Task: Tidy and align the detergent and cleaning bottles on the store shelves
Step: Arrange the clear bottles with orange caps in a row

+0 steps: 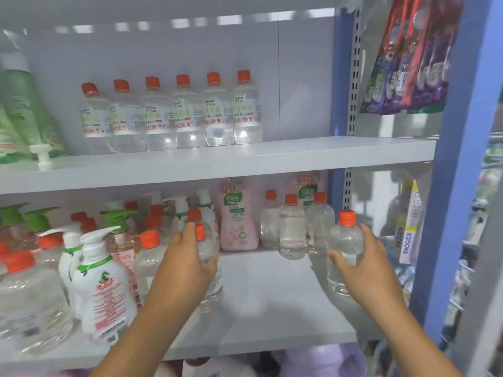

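Upper shelf (299,153) is holding six orange-capped clear bottles (174,112) in a neat row. Lower shelf (272,308) is looking half tidied: left hand (187,257) is grasping one clear bottle (208,254), right hand (364,257) fingers are grasping another bottle (345,246); pump bottles (100,268) are crowding unevenly at left.

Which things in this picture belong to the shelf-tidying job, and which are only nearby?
Belong:
- clear orange-capped bottle held by right hand
- clear orange-capped bottles gripped by left hand
- white pump bottle with green collar
- pink detergent bottle

Nearby only:
- hanging purple and red packets
- blue shelf upright
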### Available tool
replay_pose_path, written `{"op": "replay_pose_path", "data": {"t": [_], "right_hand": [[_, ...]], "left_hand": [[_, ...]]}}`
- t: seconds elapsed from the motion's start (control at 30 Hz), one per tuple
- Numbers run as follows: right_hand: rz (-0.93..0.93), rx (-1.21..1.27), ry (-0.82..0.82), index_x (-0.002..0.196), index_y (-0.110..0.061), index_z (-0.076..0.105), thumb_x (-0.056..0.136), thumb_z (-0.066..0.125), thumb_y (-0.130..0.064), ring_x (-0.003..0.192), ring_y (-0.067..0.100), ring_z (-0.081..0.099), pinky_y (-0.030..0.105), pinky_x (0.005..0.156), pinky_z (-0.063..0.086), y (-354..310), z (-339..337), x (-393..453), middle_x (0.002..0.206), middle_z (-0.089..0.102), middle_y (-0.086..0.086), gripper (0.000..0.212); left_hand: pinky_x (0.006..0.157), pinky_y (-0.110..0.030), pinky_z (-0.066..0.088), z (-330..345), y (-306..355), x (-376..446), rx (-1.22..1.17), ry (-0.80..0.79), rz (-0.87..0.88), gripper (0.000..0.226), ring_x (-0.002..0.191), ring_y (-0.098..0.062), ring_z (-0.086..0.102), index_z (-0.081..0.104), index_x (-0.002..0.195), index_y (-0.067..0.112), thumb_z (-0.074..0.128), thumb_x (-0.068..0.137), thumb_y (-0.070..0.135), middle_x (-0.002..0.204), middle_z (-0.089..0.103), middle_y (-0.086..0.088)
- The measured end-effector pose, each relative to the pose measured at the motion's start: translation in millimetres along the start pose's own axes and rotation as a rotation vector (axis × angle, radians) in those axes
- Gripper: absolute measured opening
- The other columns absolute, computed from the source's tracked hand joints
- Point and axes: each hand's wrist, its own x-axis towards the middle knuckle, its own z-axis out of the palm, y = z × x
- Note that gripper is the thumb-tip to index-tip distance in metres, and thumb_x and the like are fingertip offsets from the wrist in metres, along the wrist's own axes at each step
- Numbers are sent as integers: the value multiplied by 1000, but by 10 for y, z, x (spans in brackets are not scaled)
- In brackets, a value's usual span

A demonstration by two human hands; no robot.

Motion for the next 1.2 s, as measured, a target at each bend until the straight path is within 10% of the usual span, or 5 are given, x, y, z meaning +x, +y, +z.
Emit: {"op": "replay_pose_path", "data": {"t": [0.13,0.33,0.4,0.57,1.2], "right_hand": [[53,45,6,158,-28,28,87,78,-44,137,32,49,48,102,46,-3,-5,114,154,44,7,88],[-142,10,240,155,-24,32,88,76,-43,139,22,42,43,109,42,-162,-78,88,152,43,2,82],[-46,66,144,156,-24,33,85,79,-43,137,25,46,42,106,43,-147,-123,181,151,46,4,87],[-15,20,42,153,-27,38,86,80,-40,120,25,54,38,91,46,45,28,92,143,51,6,80],[-142,230,-250,147,-45,46,78,81,-52,125,12,59,40,106,50,-1,329,267,141,58,-14,77]], "left_hand": [[106,-38,44,84,134,-11,88,129,112,62,134,-23,37,35,144,19,68,92,29,142,36,-3],[66,-6,38,400,525,231,-372,182,151,29,85,12,49,47,87,36,75,88,33,91,45,22],[73,0,39,639,594,459,-639,147,-35,26,84,9,55,61,99,34,81,84,27,98,59,23],[110,-48,45,1337,478,951,-564,111,-411,102,132,-35,51,29,156,13,88,75,35,144,48,-16],[101,-44,45,1287,575,135,-413,121,-290,99,121,-34,46,36,139,11,89,67,54,129,38,-8]]}}
